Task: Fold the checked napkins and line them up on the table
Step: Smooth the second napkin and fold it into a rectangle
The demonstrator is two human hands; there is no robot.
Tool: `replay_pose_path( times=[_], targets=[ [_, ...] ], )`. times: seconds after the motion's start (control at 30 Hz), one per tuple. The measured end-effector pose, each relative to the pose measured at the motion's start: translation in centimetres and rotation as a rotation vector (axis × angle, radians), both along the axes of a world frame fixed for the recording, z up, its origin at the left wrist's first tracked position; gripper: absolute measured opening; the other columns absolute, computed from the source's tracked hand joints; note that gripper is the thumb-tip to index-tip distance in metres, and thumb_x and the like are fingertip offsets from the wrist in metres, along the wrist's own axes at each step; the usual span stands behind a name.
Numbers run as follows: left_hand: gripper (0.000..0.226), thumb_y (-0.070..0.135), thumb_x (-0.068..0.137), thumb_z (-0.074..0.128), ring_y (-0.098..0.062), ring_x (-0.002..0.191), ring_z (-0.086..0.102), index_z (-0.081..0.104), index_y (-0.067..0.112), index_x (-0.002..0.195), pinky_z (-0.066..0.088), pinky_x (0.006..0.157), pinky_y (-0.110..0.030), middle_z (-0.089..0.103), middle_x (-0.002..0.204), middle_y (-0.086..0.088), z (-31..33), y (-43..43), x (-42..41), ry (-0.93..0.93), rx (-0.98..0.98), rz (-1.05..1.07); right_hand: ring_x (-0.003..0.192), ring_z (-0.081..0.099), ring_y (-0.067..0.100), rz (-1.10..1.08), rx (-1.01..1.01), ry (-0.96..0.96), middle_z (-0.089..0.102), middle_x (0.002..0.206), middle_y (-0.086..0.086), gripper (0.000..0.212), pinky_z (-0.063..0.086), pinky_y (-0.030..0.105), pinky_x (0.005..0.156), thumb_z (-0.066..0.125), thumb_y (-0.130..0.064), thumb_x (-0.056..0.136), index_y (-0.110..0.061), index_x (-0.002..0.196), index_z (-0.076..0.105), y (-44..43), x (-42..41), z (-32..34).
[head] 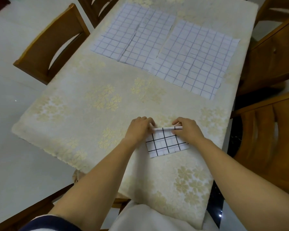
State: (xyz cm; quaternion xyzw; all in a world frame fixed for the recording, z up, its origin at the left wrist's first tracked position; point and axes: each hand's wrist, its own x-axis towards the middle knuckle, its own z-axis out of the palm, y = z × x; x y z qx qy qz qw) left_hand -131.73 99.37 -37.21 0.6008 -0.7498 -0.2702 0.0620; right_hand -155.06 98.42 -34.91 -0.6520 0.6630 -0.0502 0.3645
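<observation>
Observed black-checked napkin (165,144) lying on the worktop (90,100), partly folded into a small rectangle, with its far edge turned up into a narrow roll. Noted white cloth with bold black grid lines, set slightly askew.

Recorded left hand (138,129) at the left end of that roll, fingers (148,124) curled in and pinching the cloth; fingertips somewhat blurred. Recorded right hand (187,130) at the right end of the roll, fingers (177,123) bent narrow and gripping it. Bare forearms reaching in from the near side of the black-checked napkin.

Found, beyond the black-checked napkin and well apart from it, two larger pale cloths spread flat, each with thin purple-blue grid lines: left pale napkin (117,30) beyond and slightly to the left, right pale napkin (195,59) beyond and to the right. Set side by side, edges very close; touching or overlapping at the nearer corners, cannot tell which. Noted a line running down the left pale napkin: crease or overlapping layer, cannot tell.

Under the black-checked napkin and on all sides of it, cream tablecloth (187,180) with a pale floral pattern, covering the worktop. Far left of the black-checked napkin, wooden chair (45,45) on a pale floor (15,114). To its right, two more wooden chairs (270,144). Nearest the camera, dark sleeve (53,222) on the left arm.
</observation>
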Motion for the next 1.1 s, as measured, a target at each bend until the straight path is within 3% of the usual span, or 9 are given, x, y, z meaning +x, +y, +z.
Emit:
replay_pose_path(
  times=[0.13, 0.23, 0.3, 0.43, 0.5, 0.67, 0.8, 0.93, 1.1],
  targets=[
    [0.009, 0.033, 0.093, 0.074, -0.014, 0.094, 0.062, 0.074, 0.024, 0.091, 0.048, 0.081, -0.026, 0.065, 0.102, 0.004, 0.6, 2.1, 0.8, 0.318, 0.181, 0.186, 0.072, 0.062, 0.011, -0.119, 0.0, -0.153, 0.07, 0.077, -0.005, 0.004, 0.04, 0.014, 0.058, 0.079, -0.022, 0.086, -0.021, 0.084, 0.076, 2.9, -1.2, 1.1],
    [0.007, 0.028, 0.093, 0.075, -0.002, 0.087, 0.067, 0.073, 0.027, 0.086, 0.045, 0.074, -0.016, 0.073, 0.09, 0.014, 1.8, 4.0, 0.8, 0.49, 0.191, 0.285, 0.069, 0.061, 0.009, -0.24, 0.01, -0.278, 0.07, 0.076, -0.005, 0.005, 0.041, 0.011, 0.056, 0.081, -0.023, 0.085, -0.021, 0.083, 0.077, 5.0, -2.1, 2.1],
    [0.008, 0.026, 0.093, 0.075, -0.005, 0.084, 0.068, 0.074, 0.029, 0.085, 0.046, 0.073, -0.016, 0.075, 0.086, 0.012, 3.0, 5.2, 0.3, 0.586, 0.165, 0.347, 0.073, 0.062, 0.009, -0.294, -0.006, -0.366, 0.072, 0.079, -0.004, 0.004, 0.046, 0.014, 0.063, 0.082, -0.02, 0.084, -0.019, 0.085, 0.078, 6.0, -2.4, 3.1],
    [0.006, 0.024, 0.093, 0.077, -0.011, 0.086, 0.068, 0.077, 0.027, 0.098, 0.051, 0.075, -0.021, 0.074, 0.09, 0.005, 6.4, 8.0, -1.3, 0.86, 0.09, 0.573, 0.082, 0.065, 0.015, -0.346, -0.033, -0.529, 0.074, 0.09, 0.005, 0.008, 0.052, 0.03, 0.076, 0.08, -0.017, 0.085, -0.014, 0.092, 0.078, 7.3, -2.6, 5.7],
    [0.022, 0.027, 0.094, 0.075, -0.013, 0.1, 0.068, 0.073, 0.03, 0.116, 0.054, 0.081, -0.019, 0.073, 0.102, -0.002, 7.8, 10.1, -2.2, 0.977, 0.13, 0.618, 0.085, 0.066, 0.017, -0.354, -0.035, -0.606, 0.074, 0.09, 0.004, 0.006, 0.054, 0.032, 0.078, 0.079, -0.015, 0.086, -0.017, 0.091, 0.076, 7.8, -2.8, 7.0],
    [0.024, 0.026, 0.105, 0.059, -0.026, 0.103, 0.074, 0.075, 0.011, 0.115, 0.06, 0.09, -0.048, 0.078, 0.108, -0.006, 10.5, 16.3, -5.1, 1.004, 0.169, 0.681, 0.096, 0.073, 0.017, -0.333, -0.064, -0.795, 0.078, 0.095, 0.0, 0.011, 0.058, 0.032, 0.085, 0.08, -0.021, 0.086, -0.02, 0.097, 0.077, 11.2, -4.5, 9.7],
    [0.023, 0.027, 0.106, 0.056, -0.022, 0.097, 0.076, 0.074, 0.014, 0.11, 0.061, 0.081, -0.039, 0.079, 0.104, -0.003, 12.9, 20.5, -6.9, 0.971, 0.033, 0.785, 0.091, 0.075, 0.02, -0.29, 0.018, -0.857, 0.079, 0.094, 0.001, 0.011, 0.06, 0.038, 0.084, 0.076, -0.027, 0.089, -0.018, 0.095, 0.077, 15.0, -5.8, 10.0],
    [0.023, 0.025, 0.107, 0.054, -0.023, 0.102, 0.075, 0.073, 0.014, 0.116, 0.062, 0.085, -0.042, 0.079, 0.108, -0.003, 15.2, 26.3, -7.4, 0.96, -0.037, 0.841, 0.088, 0.075, 0.017, -0.236, 0.068, -0.861, 0.079, 0.091, -0.002, 0.008, 0.061, 0.039, 0.081, 0.071, -0.027, 0.093, -0.021, 0.093, 0.076, 19.4, -4.5, 10.0],
    [0.024, 0.029, 0.106, 0.055, -0.014, 0.097, 0.076, 0.074, 0.017, 0.112, 0.057, 0.075, -0.024, 0.08, 0.101, 0.003, 17.6, 31.7, -5.3, 0.887, -0.058, 0.909, 0.092, 0.075, 0.023, -0.18, 0.09, -0.923, 0.078, 0.096, 0.002, 0.016, 0.062, 0.04, 0.079, 0.07, -0.028, 0.094, -0.015, 0.1, 0.076, 21.9, -0.7, 11.8]
  ],
)
